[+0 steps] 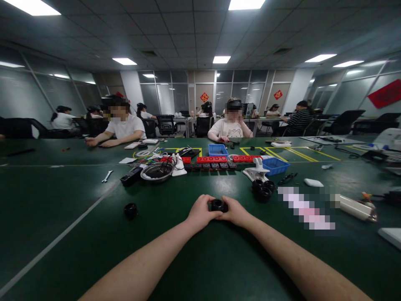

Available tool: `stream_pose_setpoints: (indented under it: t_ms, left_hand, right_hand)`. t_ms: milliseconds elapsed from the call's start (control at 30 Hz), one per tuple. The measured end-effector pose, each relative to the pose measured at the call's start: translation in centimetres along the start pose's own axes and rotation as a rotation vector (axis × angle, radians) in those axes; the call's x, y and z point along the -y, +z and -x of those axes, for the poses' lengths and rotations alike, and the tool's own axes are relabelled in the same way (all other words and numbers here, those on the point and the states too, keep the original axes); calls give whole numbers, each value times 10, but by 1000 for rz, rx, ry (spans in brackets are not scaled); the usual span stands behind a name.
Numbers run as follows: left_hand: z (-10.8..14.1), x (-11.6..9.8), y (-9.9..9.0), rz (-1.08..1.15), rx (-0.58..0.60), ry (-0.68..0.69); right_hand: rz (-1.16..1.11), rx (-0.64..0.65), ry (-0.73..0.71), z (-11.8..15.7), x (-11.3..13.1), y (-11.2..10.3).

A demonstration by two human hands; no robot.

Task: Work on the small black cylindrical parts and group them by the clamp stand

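Between my two hands is a small round black part with a hole in its middle [217, 205], low over or resting on the green table [175, 259]; I cannot tell which. My left hand [202, 213] curls round its left side, the thumb along the near edge. On the opposite side, my right hand [234, 212] grips it with bent fingers. Several similar black round parts [262, 191] sit together at the right, beyond my right hand. One more black round part [130, 210] lies alone to the left.
Ahead lie a metal bowl with cables [156, 172], red power strips [211, 159], blue trays [275, 166] and a white stand [256, 170]. A wrench [107, 177] is at the left, a cream cylinder [355, 207] at the right. Two people [230, 125] sit across the table.
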State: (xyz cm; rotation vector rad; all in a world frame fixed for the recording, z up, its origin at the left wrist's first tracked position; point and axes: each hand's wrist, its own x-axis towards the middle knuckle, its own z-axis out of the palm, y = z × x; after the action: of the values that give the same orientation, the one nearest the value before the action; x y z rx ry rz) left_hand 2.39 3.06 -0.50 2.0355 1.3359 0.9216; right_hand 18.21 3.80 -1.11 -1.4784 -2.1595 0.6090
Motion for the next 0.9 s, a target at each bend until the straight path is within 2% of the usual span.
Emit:
stream_pose_setpoints:
  t_ms: [67, 133, 267, 333, 433, 500, 567, 900]
  left_hand:
    - [1, 0, 1, -31, -54, -19]
    - [1, 1, 1, -39, -70, -14]
    - [0, 2, -5, 2, 15, 46]
    - [-2, 3, -9, 36, 75, 90]
    - [-3, 4, -13, 83, 147, 126]
    - [-3, 4, -15, 110, 189, 129]
    - [-4, 4, -15, 121, 212, 126]
    - [-4, 6, -15, 150, 231, 142]
  right_hand:
    - [160, -109, 34, 3, 6, 7]
    - [240, -158, 48, 5, 10, 11]
    - [150, -142, -6, 8, 12, 7]
    - [18, -75, -95, 8, 10, -1]
    - [-213, 127, -202, 7, 4, -13]
    - [-352, 282, -206, 5, 0, -19]
    - [-427, 378, -178, 4, -3, -24]
    - [-478, 427, -183, 0, -9, -22]
